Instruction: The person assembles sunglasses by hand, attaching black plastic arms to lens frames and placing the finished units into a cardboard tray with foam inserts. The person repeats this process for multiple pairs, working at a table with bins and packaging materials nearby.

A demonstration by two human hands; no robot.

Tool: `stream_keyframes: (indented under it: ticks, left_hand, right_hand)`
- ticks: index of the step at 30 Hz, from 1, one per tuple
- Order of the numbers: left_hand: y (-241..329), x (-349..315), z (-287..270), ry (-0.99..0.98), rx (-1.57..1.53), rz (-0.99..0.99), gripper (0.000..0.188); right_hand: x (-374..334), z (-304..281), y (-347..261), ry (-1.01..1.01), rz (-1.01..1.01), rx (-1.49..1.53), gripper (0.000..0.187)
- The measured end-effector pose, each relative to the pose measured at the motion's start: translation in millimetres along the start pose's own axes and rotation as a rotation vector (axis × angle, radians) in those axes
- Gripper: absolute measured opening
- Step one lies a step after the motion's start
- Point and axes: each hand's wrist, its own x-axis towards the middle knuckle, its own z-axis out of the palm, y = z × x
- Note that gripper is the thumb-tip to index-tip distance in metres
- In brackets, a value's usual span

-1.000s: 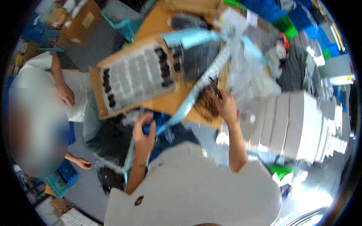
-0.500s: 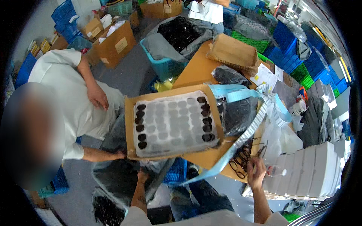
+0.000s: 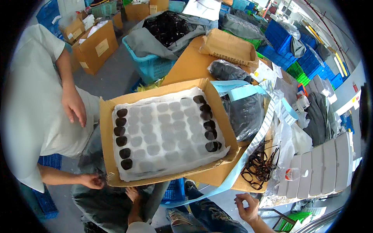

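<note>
A shallow cardboard box [image 3: 167, 178] lies in front of me, partly over the table. White tissue paper [image 3: 171, 157] covers rows of dark lens-shaped pieces, which show uncovered along the left and right sides. My left hand [image 3: 133, 194] is just below the box's near edge, by dark grey sheeting; its fingertips are partly hidden, so its grip is unclear. My right hand [image 3: 247, 207] is raised off the table's near edge, fingers loosely curled and apart, with nothing visible in it. Beyond it lies a tangled pile of dark brown eyeglass frames [image 3: 258, 165].
A co-worker's hand [image 3: 91, 181] is at the box's left corner. Light blue strips [image 3: 244, 155] trail across the table [image 3: 186, 62]. White boxes [image 3: 318, 167] and a clear bottle [image 3: 293, 174] stand right. A lined blue basket [image 3: 149, 66] is behind, a blue crate [image 3: 173, 192] below.
My right hand has come away from the eyeglass frames toward me. My left hand has shifted left under the box's near edge. The view has shifted, and the box looks larger.
</note>
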Motion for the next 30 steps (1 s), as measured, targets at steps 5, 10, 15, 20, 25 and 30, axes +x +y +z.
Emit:
stream_keyframes:
  ticks: [5,10,15,20,25,30]
  left_hand:
    - [24,18,-85,-0.237,0.189,-0.121,0.077]
    - [-18,13,-32,-0.234,0.159,-0.156,0.083]
    - [-41,12,-90,-0.233,0.539,-0.211,0.071]
    - [-125,-16,-15,-0.272,0.342,-0.057,0.05]
    - [-98,-23,-96,-0.32,0.461,0.142,0.044]
    - [-35,-63,-230,0.169,0.198,0.238,0.038]
  right_hand:
    - [-2,18,4,0.017,0.032,0.005,0.012]
    - [-2,31,-12,-0.113,0.027,0.009,0.012]
    - [-12,23,-25,-0.115,0.021,0.002,0.016]
    - [-1,27,-23,-0.141,-0.02,0.041,0.018]
    - [-8,20,-56,-0.174,-0.102,0.113,0.017]
    - [1,5,-107,-0.146,-0.22,0.245,0.017]
